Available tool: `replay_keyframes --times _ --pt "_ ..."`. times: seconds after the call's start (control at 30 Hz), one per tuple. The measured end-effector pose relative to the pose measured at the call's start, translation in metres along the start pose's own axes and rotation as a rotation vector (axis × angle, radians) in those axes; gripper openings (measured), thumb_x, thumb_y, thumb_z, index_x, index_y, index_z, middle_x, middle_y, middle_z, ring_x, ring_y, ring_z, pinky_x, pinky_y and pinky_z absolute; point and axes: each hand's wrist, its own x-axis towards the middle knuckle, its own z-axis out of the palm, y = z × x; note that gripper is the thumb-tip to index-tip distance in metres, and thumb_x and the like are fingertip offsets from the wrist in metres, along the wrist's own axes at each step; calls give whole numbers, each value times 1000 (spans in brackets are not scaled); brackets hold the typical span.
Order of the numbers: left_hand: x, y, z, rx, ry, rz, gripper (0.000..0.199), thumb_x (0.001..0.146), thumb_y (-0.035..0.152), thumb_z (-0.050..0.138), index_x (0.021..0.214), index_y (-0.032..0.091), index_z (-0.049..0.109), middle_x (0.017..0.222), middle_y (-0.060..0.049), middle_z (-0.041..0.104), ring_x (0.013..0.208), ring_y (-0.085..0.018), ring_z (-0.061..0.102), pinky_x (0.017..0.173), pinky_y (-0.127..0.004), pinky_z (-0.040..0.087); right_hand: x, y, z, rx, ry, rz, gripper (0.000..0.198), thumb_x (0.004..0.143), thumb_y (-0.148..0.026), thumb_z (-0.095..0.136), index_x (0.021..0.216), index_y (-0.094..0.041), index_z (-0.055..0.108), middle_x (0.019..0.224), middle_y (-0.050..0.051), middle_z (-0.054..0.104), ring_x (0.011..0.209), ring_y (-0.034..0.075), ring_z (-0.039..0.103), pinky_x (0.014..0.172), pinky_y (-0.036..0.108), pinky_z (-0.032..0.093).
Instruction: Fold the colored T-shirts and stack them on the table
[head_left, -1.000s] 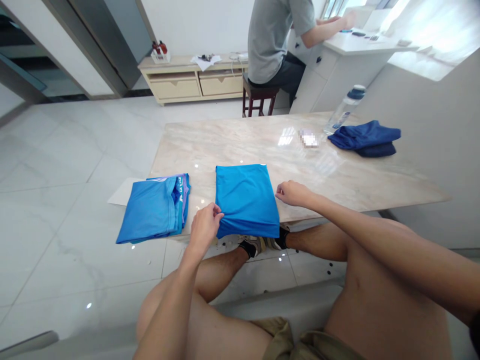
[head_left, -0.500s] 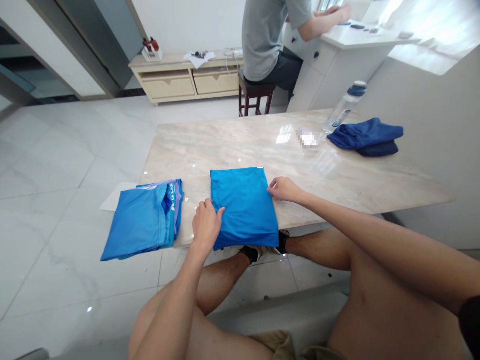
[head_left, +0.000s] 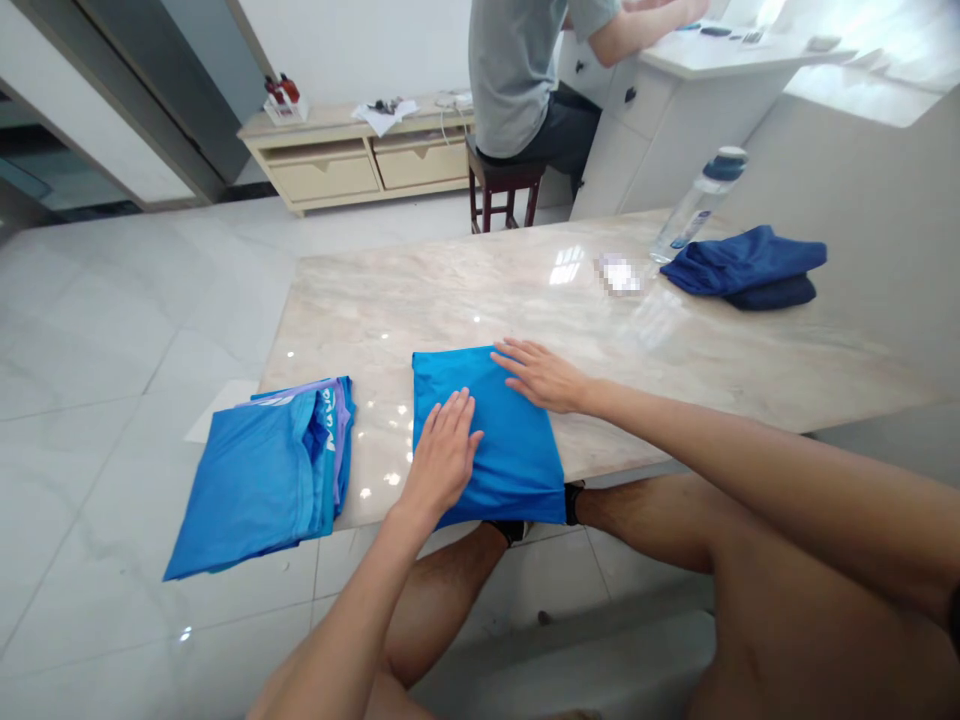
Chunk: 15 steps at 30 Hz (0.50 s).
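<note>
A bright blue cloth (head_left: 517, 460), folded into a rough square, lies at the near edge of the marble-topped table (head_left: 390, 290). Its front edge hangs slightly over the rim. My left hand (head_left: 444, 450) rests flat on the cloth's left half, fingers stretched out. Across the upper right part of the cloth lies my right hand (head_left: 544, 376), its fingers spread. Neither hand grips anything. To the left, a stack of folded blue clothes (head_left: 247, 480), with a purple layer and white lettering, overhangs the table's corner.
A clear water bottle (head_left: 694, 210) stands at the table's far right beside a crumpled dark blue cloth (head_left: 750, 265). Beyond the table, a person in a grey shirt (head_left: 514, 80) sits on a dark stool (head_left: 506, 178). A low cabinet (head_left: 330, 175) stands against the wall.
My left hand has moved from the cloth's left edge onto its surface. My right hand has let go of the right edge and now lies spread over the upper right part.
</note>
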Motion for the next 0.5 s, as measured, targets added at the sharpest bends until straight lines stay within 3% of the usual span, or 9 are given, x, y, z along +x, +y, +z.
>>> replay_keyframes --times 0.13,0.23,0.37,0.5 --pt "-11 -10 14 -2 -83 7 62 116 42 36 172 16 41 180 -12 38 169 -30 32 139 -55 26 -7 -40 36 101 -46 -174 68 117 -51 40 176 -19 33 183 13 29 172 30 21 139 54 24" --pt "-14 -28 12 26 -85 -76 64 115 44 36 173 18 39 181 -11 35 169 -32 31 139 -58 25 -12 -41 49 136 -79 -189 73 114 -58 46 178 -25 30 184 8 27 172 31 20 139 54 22" --pt "-12 -39 3 58 -32 -200 61 115 36 35 169 10 42 176 -21 43 162 -37 43 132 -57 37 -15 -13 36 59 -68 100 73 111 -58 49 174 -22 39 183 13 31 170 39 25 137 61 23" --pt "-13 -45 -7 69 64 -345 49 109 28 44 150 5 60 155 -31 60 140 -44 61 113 -60 53 -21 -3 5 23 -22 468 59 106 -40 59 160 -16 55 170 22 50 157 45 44 129 64 34"
